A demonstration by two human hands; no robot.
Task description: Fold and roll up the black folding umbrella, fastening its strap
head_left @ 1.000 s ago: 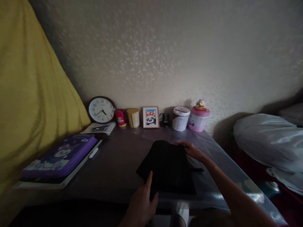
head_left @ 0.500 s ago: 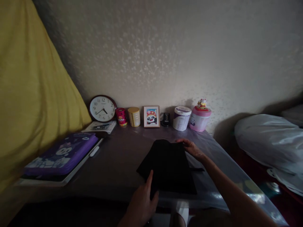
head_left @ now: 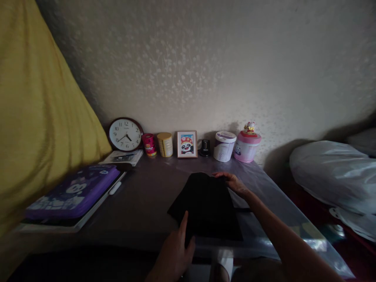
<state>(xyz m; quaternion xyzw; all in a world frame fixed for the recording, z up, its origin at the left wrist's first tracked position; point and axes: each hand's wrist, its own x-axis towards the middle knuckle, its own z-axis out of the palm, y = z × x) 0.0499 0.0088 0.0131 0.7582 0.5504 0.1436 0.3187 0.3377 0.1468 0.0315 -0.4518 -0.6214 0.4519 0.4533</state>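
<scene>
A piece of black cloth [head_left: 210, 207], perhaps a folded garment, lies on the table, wider at its near edge than at its far edge. A thin dark strap [head_left: 243, 210] sticks out from its right side. At the cloth's far right corner, my right hand [head_left: 230, 181] is closed on the edge, its fingers reaching left along the top. My left hand [head_left: 178, 248] is at the near left edge, with its index finger stretched out against the cloth and its thumb apart. The cloth is too dark to show folds or seams.
Along the wall stand a clock [head_left: 125, 134], a red can [head_left: 149, 145], a yellow-lidded can [head_left: 165, 145], a framed panda picture [head_left: 187, 144], a small black device [head_left: 205, 148], a white tub [head_left: 225, 147] and a pink tub [head_left: 247, 148]. A purple case [head_left: 73, 192] lies left.
My right hand has slid slightly left along the cloth's far edge. My left hand and the cloth stay nearly where they were, and the view has shifted a little.
</scene>
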